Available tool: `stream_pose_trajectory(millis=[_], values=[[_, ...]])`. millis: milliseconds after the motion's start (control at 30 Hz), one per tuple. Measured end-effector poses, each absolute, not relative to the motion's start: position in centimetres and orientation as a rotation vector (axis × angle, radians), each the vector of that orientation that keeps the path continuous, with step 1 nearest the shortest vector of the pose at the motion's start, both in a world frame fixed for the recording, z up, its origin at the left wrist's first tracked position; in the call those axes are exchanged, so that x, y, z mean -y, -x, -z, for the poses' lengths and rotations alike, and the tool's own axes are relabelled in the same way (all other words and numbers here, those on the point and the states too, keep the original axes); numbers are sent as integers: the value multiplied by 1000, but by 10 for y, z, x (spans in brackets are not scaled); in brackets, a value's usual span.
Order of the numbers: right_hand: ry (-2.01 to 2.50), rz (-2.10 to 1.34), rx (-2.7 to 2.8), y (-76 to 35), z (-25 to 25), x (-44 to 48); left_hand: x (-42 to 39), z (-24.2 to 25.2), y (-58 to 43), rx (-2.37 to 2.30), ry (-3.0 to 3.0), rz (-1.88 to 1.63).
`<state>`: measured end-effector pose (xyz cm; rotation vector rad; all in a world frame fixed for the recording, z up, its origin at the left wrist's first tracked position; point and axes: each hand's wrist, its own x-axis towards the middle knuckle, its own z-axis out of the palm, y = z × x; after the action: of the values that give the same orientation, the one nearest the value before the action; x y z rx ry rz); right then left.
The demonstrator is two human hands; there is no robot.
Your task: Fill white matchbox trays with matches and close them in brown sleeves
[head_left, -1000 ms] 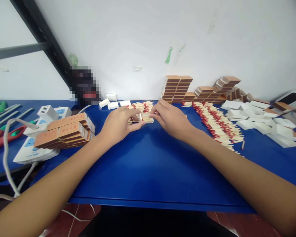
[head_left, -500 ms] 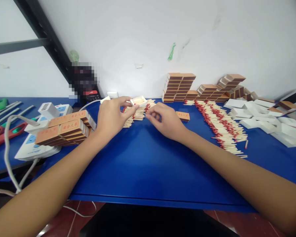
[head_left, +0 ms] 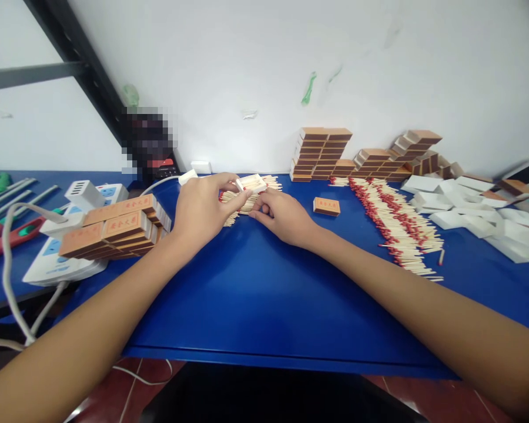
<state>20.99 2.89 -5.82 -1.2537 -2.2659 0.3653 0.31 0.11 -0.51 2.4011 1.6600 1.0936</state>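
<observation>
Head view: a white matchbox tray (head_left: 259,188) with matchsticks (head_left: 252,183) in it is pinched between the thumb and fingers of the left hand (head_left: 204,207), above a small match pile (head_left: 245,205) on the blue table (head_left: 255,311). The right hand (head_left: 285,216) has its fingers bunched narrowly at the pile; whether they grip matches cannot be told. To the right lie an orange matchbox (head_left: 327,206) and a long spread of red-tipped matches (head_left: 392,226).
</observation>
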Motion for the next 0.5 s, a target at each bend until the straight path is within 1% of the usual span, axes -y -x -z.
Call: stream_pose_trajectory(millis=[267, 400, 500], values=[[1300, -186, 2439, -226, 46, -14, -4, 4, -1, -1697, -2461, -921], [1212, -125, 2406, -248, 38, -14, -6, 6, 0, -1731, -2521, -814], [1234, -53, 2317, -255, 32, -17, -5, 9, -2, -1649, -2580, -779]])
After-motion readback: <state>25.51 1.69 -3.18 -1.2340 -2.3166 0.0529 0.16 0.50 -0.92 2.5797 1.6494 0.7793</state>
